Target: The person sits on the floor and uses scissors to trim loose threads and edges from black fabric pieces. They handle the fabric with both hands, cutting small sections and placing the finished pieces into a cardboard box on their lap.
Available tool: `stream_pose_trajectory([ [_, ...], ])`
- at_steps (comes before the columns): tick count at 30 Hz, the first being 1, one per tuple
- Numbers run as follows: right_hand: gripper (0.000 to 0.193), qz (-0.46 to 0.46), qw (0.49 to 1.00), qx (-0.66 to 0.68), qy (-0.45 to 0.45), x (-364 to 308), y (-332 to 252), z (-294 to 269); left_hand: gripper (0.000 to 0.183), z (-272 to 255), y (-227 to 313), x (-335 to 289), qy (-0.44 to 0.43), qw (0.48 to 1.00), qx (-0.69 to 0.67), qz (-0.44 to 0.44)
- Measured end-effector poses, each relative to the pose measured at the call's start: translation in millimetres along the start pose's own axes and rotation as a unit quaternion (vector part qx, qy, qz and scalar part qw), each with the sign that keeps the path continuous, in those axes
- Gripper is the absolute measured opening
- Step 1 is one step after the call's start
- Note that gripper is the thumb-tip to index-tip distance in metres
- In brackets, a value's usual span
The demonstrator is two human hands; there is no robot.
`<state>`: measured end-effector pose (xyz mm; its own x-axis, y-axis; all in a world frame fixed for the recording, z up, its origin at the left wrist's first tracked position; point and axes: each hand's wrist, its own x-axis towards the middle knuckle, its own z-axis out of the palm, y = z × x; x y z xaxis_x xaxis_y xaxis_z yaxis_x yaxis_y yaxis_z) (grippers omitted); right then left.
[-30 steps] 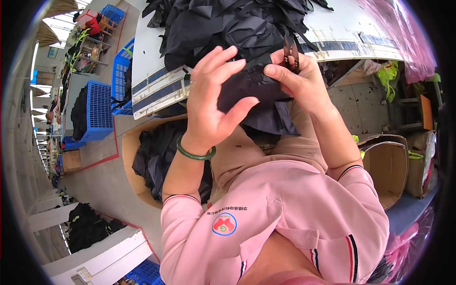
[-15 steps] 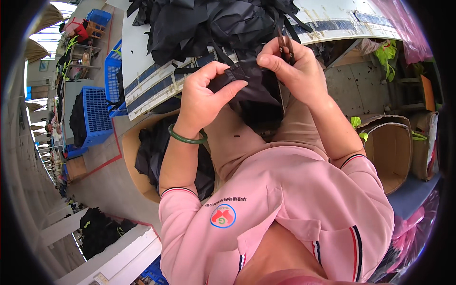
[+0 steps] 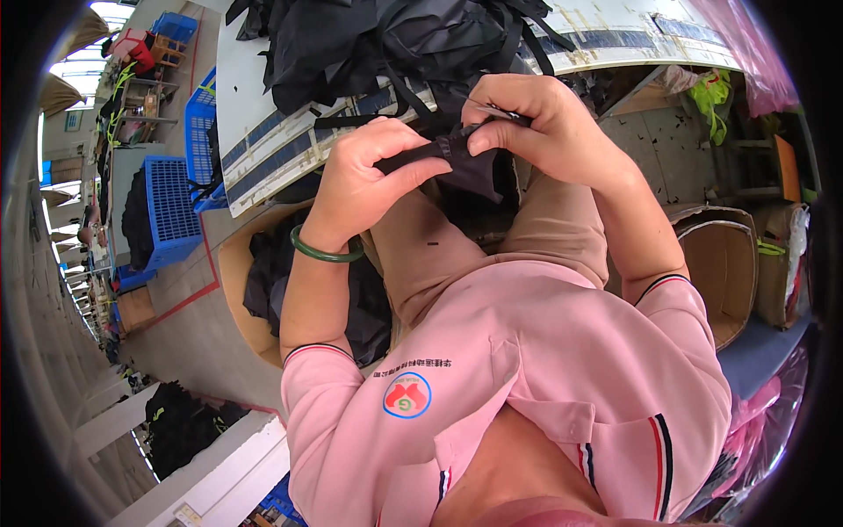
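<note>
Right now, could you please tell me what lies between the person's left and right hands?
In the head view, black fabric spans from the left hand to the right hand, which holds snips.

Thin, smooth black cloth piece [image 3: 476, 180] with a faint sheen meets the bare metal of the snips [image 3: 504, 112], while a crumpled heap of cloth [image 3: 338, 53], smooth and softly lustrous, covers a smooth white table [image 3: 606, 13] edged in scuffed, peeling dark strips [image 3: 619, 39]. A polished green bangle [image 3: 327, 256] gleams against a matt pink cloth shirt [image 3: 562, 325] and matt tan cloth trousers [image 3: 558, 224]. Around them: a blue latticed plastic crate [image 3: 176, 215], a rough-edged, matt cardboard carton [image 3: 716, 285] and glossy, wrinkled, translucent pink plastic film [image 3: 746, 53].
</note>
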<state>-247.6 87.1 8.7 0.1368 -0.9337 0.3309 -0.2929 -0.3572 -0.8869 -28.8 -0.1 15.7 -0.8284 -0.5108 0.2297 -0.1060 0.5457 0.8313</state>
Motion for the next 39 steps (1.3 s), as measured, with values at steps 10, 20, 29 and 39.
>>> stream_pose_trajectory([
  [10,0.006,-0.138,0.923,0.357,-0.030,16.1,16.7,38.7,0.014,48.9,-32.7,-4.1,0.008,0.897,-0.430,-0.098],
  [20,0.010,-0.026,0.968,0.248,0.009,5.0,10.0,26.8,0.036,72.2,-33.6,12.1,0.053,0.932,-0.352,-0.071],
  [29,0.012,0.010,0.973,0.222,0.059,8.4,15.3,20.3,0.034,52.4,-3.2,-8.5,0.167,0.950,-0.262,0.030],
  [39,0.013,0.062,0.953,0.294,0.045,7.7,20.6,27.8,0.016,61.0,-16.3,-7.6,0.233,0.943,-0.228,0.074],
])
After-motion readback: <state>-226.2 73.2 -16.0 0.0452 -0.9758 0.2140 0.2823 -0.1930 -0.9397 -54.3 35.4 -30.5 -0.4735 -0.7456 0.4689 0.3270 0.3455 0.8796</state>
